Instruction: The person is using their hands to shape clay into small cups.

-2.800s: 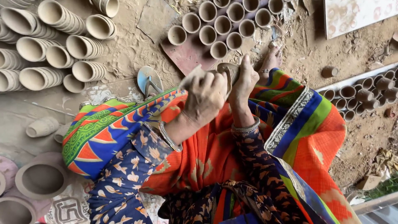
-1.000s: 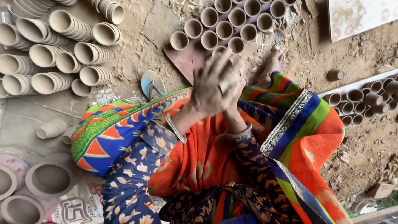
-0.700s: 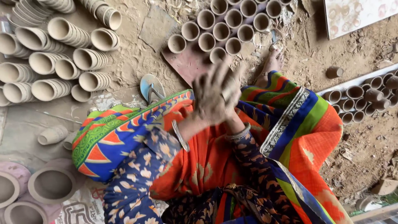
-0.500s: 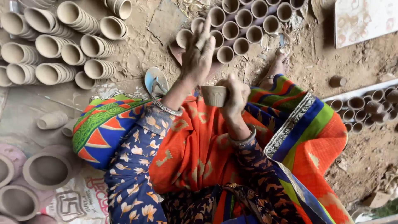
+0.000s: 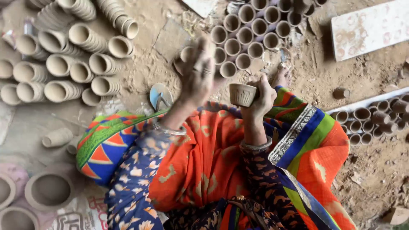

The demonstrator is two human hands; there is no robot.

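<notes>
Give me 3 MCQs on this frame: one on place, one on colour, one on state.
1. Where is the clay cup held?
A. In the right hand, over the lap
B. On the white board
C. Inside the large ring mould

2. What colour is the cloth across the lap?
A. Grey
B. Mainly orange
C. White

3. How do the stacked cups at upper left lie?
A. Upright in a single tower
B. Broken into shards
C. On their sides in nested rows

Answers:
1. A: the right hand grips the cup above the orange cloth.
2. B: orange dominates, with blue, green and yellow borders.
3. C: their open mouths face sideways in rows on the ground.

The left hand is blurred, raised near the upright cups on the flat board.
</notes>
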